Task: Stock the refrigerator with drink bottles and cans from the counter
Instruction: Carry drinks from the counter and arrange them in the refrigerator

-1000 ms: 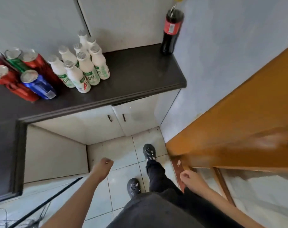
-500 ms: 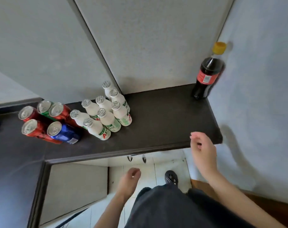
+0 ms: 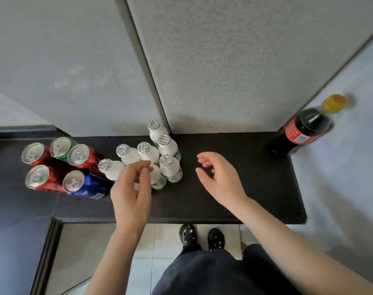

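Dark counter (image 3: 234, 143): white bottles (image 3: 170, 170), five cans (image 3: 33, 152), cola bottle (image 3: 302, 128). Above it, empty and loose-fingered: left hand (image 3: 131, 194), right hand (image 3: 221, 179).

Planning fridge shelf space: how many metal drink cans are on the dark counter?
5 aluminium drink cans, clustered left on the dark counter: back-left red can, green can, middle red can, front red can, blue can. More may be hidden off-frame left.

left hand (image 3: 131, 188) covers cap of white bottle (image 3: 158, 180); whether it touches unclear. blue can (image 3: 90, 185) label too small to read. cola bottle (image 3: 304, 128) label blurred.
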`<state>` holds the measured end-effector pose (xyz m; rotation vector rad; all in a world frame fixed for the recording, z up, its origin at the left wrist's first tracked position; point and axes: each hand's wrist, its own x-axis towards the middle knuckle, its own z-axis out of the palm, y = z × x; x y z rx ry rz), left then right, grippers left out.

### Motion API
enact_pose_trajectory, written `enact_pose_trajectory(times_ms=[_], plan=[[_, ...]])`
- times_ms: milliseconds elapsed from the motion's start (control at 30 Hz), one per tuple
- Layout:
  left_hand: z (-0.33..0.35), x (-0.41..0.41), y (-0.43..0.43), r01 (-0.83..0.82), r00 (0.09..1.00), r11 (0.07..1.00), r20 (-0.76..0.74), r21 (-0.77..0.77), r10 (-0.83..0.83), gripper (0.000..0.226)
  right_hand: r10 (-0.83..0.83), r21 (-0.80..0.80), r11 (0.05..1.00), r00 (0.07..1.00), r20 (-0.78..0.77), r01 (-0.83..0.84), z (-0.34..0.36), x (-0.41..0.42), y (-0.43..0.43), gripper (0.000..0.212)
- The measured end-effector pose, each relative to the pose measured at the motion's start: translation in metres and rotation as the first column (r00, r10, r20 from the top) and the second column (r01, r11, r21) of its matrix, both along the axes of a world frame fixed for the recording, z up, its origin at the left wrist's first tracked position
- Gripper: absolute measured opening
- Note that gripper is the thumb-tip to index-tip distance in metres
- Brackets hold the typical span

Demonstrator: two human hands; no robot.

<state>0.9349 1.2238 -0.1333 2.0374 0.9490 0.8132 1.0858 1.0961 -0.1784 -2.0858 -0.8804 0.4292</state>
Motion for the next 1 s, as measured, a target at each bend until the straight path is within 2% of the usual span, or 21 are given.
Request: enact_pose_trajectory(times_ms=[133, 233, 367, 467, 600, 733, 867, 1000], plan=[[0.004, -0.012, 0.025, 0.025, 0.987, 0.991, -0.163, 0.134, -0.002, 0.018, 0.161, -0.072, 0.985, 0.981, 0.107, -0.154, -0.002, -0.005, 0.041, 0.041], [-0.001, -0.023, 0.036, 0.049, 0.963, 0.992, -0.27, 0.12, -0.015, 0.022, 0.223, -0.107, 0.972, 0.967, 0.125, -0.21, -0.008, -0.012, 0.06, 0.044], [-0.011, -0.031, 0.04, 0.025, 0.947, 0.999, -0.32, 0.02, -0.017, 0.022, 0.194, -0.046, 0.981, 0.974, 0.113, -0.19, -0.015, -0.016, 0.067, 0.037], [-0.013, -0.031, 0.04, 0.018, 0.945, 0.996, -0.325, 0.087, 0.012, 0.019, 0.167, 0.0, 0.986, 0.982, 0.092, -0.168, -0.017, -0.02, 0.066, 0.035], [-0.004, -0.019, 0.041, 0.016, 0.977, 0.984, -0.212, 0.177, 0.023, 0.022, 0.012, 0.093, 0.996, 1.0, -0.001, -0.012, -0.016, -0.022, 0.046, 0.035], [0.006, 0.006, 0.038, 0.139, 0.986, 0.944, -0.126, 0.299, -0.106, 0.021, -0.135, 0.166, 0.975, 0.987, -0.087, 0.148, -0.012, -0.021, 0.004, 0.031], [0.011, 0.047, 0.022, 0.293, 0.956, 0.92, -0.088, 0.259, -0.279, 0.022, -0.325, 0.207, 0.916, 0.939, -0.116, 0.343, -0.004, -0.019, -0.046, 0.029], [0.017, 0.103, -0.005, 0.481, 0.877, 0.859, -0.098, 0.175, -0.471, 0.027, -0.469, 0.174, 0.861, 0.879, -0.087, 0.477, 0.001, -0.012, -0.092, 0.021]])
